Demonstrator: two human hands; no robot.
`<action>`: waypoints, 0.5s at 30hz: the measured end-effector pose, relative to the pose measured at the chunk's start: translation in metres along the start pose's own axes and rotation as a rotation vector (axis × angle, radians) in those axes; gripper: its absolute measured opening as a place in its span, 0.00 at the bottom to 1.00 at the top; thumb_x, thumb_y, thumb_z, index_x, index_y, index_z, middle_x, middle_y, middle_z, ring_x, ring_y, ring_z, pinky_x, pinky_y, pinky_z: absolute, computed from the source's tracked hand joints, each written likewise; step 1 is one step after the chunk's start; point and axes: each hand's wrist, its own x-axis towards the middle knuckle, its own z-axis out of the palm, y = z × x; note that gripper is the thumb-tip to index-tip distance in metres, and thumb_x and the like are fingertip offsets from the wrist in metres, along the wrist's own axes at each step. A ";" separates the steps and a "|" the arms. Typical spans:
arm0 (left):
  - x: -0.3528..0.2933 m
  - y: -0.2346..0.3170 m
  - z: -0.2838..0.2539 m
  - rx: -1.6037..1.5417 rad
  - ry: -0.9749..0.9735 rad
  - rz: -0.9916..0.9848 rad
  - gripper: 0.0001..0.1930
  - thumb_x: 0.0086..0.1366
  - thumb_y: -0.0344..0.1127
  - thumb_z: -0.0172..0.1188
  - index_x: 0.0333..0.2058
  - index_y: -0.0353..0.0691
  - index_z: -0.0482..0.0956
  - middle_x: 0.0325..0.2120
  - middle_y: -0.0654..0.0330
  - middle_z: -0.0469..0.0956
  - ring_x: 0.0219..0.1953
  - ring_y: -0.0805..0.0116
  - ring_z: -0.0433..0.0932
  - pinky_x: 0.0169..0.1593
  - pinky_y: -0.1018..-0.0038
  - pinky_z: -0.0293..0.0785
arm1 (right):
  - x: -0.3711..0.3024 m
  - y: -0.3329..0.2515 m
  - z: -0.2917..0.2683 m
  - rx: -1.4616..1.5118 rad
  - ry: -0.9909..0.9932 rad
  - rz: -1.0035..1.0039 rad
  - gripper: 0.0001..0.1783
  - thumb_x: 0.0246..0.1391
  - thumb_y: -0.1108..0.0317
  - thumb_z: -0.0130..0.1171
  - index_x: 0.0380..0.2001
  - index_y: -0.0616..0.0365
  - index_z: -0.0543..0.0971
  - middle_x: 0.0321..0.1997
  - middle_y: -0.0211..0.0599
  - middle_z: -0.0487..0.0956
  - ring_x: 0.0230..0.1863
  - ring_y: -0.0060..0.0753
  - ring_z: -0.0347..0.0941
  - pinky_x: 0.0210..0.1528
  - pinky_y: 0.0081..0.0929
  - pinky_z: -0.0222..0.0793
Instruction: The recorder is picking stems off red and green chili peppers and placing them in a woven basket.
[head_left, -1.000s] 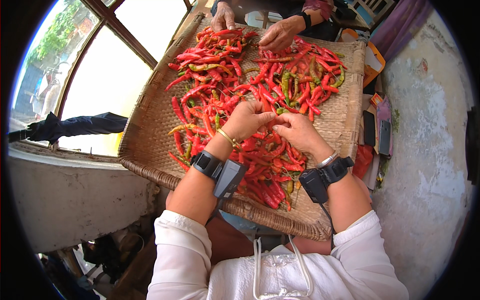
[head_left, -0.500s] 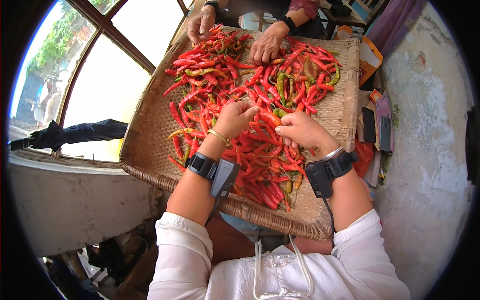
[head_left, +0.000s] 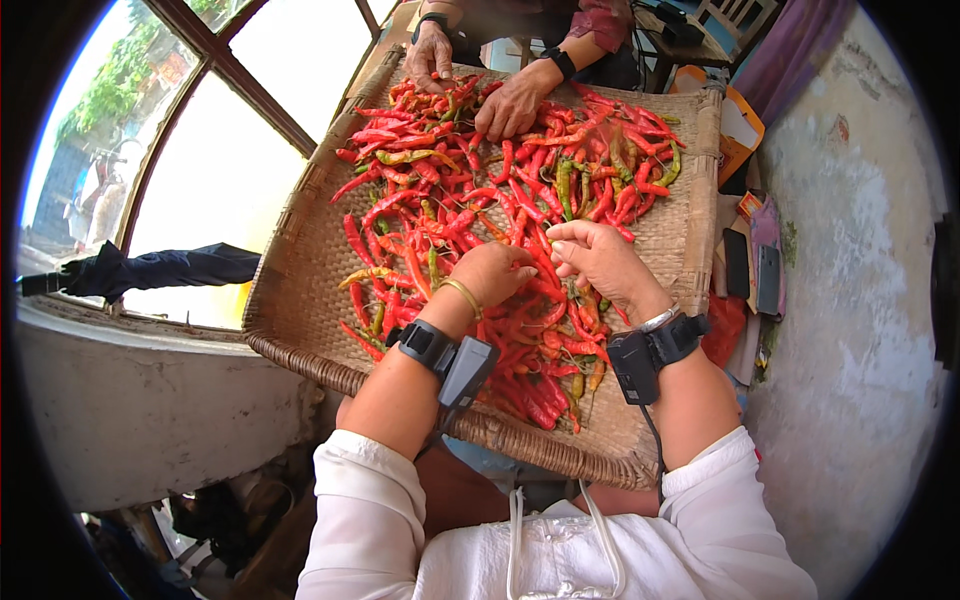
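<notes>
Red chili peppers [head_left: 420,265], with some green and orange ones among them, lie heaped across a woven basket tray [head_left: 310,300]. Over the middle of the heap, my left hand [head_left: 490,275] has its fingers bent closed and pointing right, low against the peppers; what they hold, if anything, is hidden. To its right, my right hand [head_left: 605,265] pinches thumb and forefinger together. A small green stem-like bit [head_left: 551,238] shows at those fingertips. The two hands are a short gap apart.
At the far side, a co-worker's left hand [head_left: 510,105] and right hand [head_left: 430,55] touch the chilies. A folded dark umbrella [head_left: 165,270] lies by the window at left. Phones [head_left: 768,278] and an orange box [head_left: 740,130] sit between the tray and the right wall.
My hands were close together at an orange-red chili; now they are apart, the left lower and nearer me. The co-worker's hands have moved down onto the chilies, closer together.
</notes>
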 end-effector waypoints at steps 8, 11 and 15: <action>-0.005 0.003 -0.008 -0.142 0.031 0.038 0.13 0.55 0.41 0.56 0.34 0.38 0.79 0.24 0.53 0.77 0.28 0.62 0.75 0.34 0.69 0.71 | 0.005 0.010 0.004 -0.111 0.047 -0.044 0.16 0.49 0.69 0.55 0.42 0.64 0.73 0.26 0.30 0.74 0.26 0.18 0.69 0.28 0.18 0.66; -0.019 0.023 -0.031 -0.420 -0.016 -0.019 0.12 0.59 0.39 0.55 0.33 0.35 0.79 0.16 0.65 0.73 0.18 0.81 0.68 0.23 0.80 0.67 | 0.002 0.009 0.005 -0.202 0.087 -0.148 0.16 0.46 0.72 0.54 0.42 0.61 0.73 0.31 0.35 0.73 0.26 0.22 0.70 0.29 0.20 0.67; -0.031 0.029 -0.049 -0.739 -0.202 -0.008 0.11 0.60 0.39 0.55 0.31 0.37 0.80 0.13 0.70 0.69 0.15 0.85 0.63 0.19 0.85 0.59 | 0.009 0.025 0.003 -0.586 0.034 -0.630 0.16 0.42 0.75 0.54 0.39 0.57 0.75 0.41 0.40 0.70 0.28 0.34 0.72 0.33 0.26 0.68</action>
